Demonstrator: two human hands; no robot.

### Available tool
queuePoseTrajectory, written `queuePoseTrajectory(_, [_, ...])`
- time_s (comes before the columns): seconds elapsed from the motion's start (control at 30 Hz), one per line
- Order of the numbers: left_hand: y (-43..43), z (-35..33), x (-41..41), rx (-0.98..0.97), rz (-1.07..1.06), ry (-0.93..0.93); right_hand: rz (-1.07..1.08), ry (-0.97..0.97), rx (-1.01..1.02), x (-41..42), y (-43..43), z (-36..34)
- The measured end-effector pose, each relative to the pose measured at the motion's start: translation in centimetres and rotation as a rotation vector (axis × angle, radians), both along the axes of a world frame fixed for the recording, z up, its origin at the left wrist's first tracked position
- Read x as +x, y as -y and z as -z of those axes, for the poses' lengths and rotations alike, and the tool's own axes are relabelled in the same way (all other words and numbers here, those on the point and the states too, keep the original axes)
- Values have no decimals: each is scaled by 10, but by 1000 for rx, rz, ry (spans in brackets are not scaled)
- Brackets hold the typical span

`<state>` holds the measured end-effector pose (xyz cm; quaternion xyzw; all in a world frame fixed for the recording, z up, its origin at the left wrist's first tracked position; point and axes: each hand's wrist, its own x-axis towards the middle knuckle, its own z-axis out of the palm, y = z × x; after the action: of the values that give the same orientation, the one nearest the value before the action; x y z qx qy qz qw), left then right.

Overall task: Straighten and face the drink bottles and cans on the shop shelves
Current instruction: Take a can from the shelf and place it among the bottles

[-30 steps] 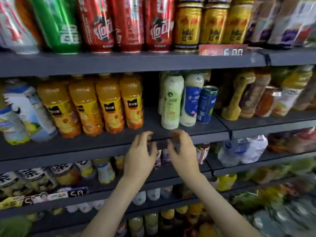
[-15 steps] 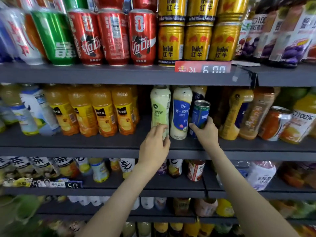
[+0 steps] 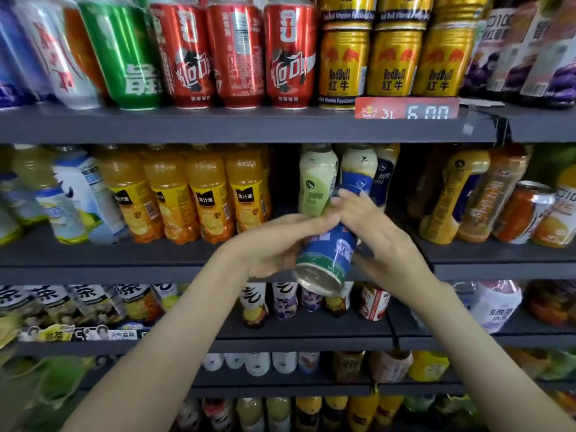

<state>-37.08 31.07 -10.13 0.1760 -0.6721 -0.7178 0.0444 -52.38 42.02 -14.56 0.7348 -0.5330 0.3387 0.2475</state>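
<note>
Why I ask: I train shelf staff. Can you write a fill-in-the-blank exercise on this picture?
1. The left hand and right hand hold a ___ can, tilted, base towards the camera.
2. The price tag below the gold cans reads ___.
3. Between the green can and the gold cans stand ___ red cans.
Missing words: blue; 6.00; three.

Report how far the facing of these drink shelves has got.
Done, by the look of it: the orange juice bottles and the gold cans stand in rows, labels out. In hand: the left hand and the right hand hold the blue can off the shelf, tilted, base toward the camera. Left: the middle red can shows its back label, and the orange can at right seems to lean.
</note>
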Motion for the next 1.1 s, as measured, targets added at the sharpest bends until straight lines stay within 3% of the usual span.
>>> queuePoseTrajectory(0.1, [21, -10, 42, -27, -27, -96, -28, 3, 18, 40, 25, -16])
queuePoseTrajectory(0.33, [87, -39, 168, -291, -251, -321, -247, 507, -21, 164, 103, -69])
queuePoseTrajectory(0.43, [115, -58, 216, -466, -416, -390, -409, 846, 84, 218, 137, -94])
queuePoseTrajectory(0.5, [132, -70, 242, -556, -537, -405, -435, 902, 160, 248, 159, -109])
queuePoseTrajectory(0.63, [170, -94, 281, -669, -718, -432, -384, 890, 137, 288, 196, -130])
queuePoseTrajectory(0.77, [215, -112, 316, -656, -873, -501, -208, 713, 66, 305, 231, -143])
queuePoseTrajectory(0.93, [281, -112, 362, -686, -1104, -501, -39, 501, 11, 321, 277, -154])
queuePoseTrajectory(1.1, [343, -120, 379, -703, -1262, -414, 149, 457, 80, 323, 313, -160])
